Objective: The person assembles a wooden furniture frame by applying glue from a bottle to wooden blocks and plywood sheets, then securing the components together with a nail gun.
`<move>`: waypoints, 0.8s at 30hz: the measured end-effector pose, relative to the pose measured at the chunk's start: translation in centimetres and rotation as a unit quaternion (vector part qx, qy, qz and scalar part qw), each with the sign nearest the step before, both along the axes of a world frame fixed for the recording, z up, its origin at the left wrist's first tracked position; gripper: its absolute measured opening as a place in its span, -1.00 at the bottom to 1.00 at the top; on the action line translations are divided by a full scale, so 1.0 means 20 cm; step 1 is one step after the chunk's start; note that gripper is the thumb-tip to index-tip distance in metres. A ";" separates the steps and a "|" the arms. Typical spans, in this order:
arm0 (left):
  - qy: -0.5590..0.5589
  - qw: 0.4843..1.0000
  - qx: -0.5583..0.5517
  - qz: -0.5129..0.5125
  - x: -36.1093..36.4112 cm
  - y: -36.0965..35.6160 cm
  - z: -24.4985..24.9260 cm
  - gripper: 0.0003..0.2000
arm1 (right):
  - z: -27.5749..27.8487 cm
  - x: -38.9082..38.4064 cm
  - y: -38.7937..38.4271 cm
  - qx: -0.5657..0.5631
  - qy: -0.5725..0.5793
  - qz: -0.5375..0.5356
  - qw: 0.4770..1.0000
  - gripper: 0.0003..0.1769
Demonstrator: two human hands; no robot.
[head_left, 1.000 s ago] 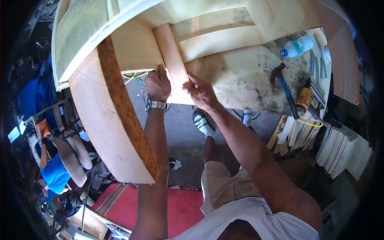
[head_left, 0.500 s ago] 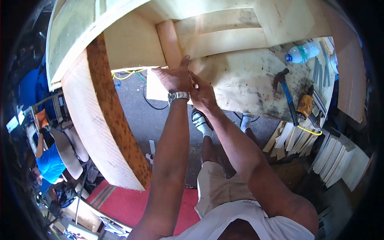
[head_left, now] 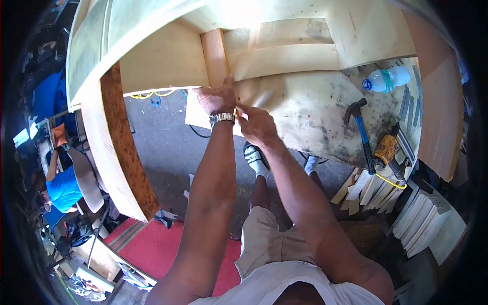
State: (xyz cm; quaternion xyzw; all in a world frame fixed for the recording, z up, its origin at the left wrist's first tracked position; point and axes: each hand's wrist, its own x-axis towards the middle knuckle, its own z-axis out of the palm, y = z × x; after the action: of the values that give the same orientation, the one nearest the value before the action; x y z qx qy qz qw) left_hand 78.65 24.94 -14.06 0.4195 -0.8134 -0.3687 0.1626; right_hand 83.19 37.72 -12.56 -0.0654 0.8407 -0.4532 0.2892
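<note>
My left hand (head_left: pixel 217 100), with a metal watch on its wrist, is wrapped round the near end of a narrow wooden board (head_left: pixel 215 53). Its thumb lies along the board, and the palm side is hidden. That board stands inside a pale plywood cabinet frame (head_left: pixel 162 58), against a side panel. Just right of the left wrist is my right hand (head_left: pixel 258 126), its fingers curled and pointing toward the left hand. Whatever the right fingers hold is too small or hidden to make out. Below both hands lies a stained plywood sheet (head_left: pixel 300 109).
On the sheet's right side lie a claw hammer (head_left: pixel 362 134), a water bottle (head_left: pixel 387 79) and a yellow-brown power tool (head_left: pixel 387 147) with a yellow cord. Wood offcuts (head_left: pixel 373 190) are stacked below. A thick board edge (head_left: pixel 122 152) juts out at left. A person in blue (head_left: pixel 64 193) sits beyond it.
My right hand has drawn slightly down and away from the left hand. My left hand stays at the board's end. The view has shifted a little, moving the cabinet frame and tools within it.
</note>
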 end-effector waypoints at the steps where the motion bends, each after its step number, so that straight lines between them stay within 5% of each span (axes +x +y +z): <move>1: -0.014 0.999 -0.051 -0.003 0.01 -0.02 -0.05 -0.14 | 0.08 -0.05 0.05 0.025 -0.029 0.054 0.998 -0.59; 3: -0.032 0.988 -0.150 -0.001 0.00 -0.05 -0.13 -0.19 | 0.16 -0.17 0.07 0.045 0.091 0.014 0.995 -0.62; 5: -0.106 0.987 -0.109 0.049 0.01 0.01 0.01 -0.15 | 0.16 -0.32 0.04 0.025 0.231 -0.012 0.972 -0.56; 9: -0.138 0.981 -0.134 0.014 0.02 0.01 0.05 -0.16 | 0.03 -0.61 -0.16 0.057 0.270 0.095 0.956 -0.29; 13: -0.142 0.981 -0.135 -0.014 0.04 0.01 0.06 -0.26 | 0.16 -0.70 -0.34 0.113 0.079 0.136 0.981 -0.18; 17: -0.122 0.987 -0.106 -0.007 0.03 -0.01 0.04 -0.30 | 0.05 -0.75 -0.32 0.136 0.152 0.207 0.957 -0.16; 18: -0.118 0.987 -0.113 -0.009 0.03 -0.01 0.02 -0.29 | 0.11 -0.78 -0.30 0.155 0.085 0.247 0.953 -0.18; 24: -0.119 0.990 -0.067 -0.019 0.04 -0.02 0.11 -0.25 | 0.17 -0.83 -0.30 0.158 0.103 0.281 0.941 -0.33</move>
State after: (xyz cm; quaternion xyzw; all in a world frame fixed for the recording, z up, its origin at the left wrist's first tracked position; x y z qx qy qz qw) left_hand 79.40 24.61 -11.88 0.4332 -0.8575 -0.2641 0.0853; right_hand 66.68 31.75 -9.07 -0.2990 0.8739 -0.2053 0.3235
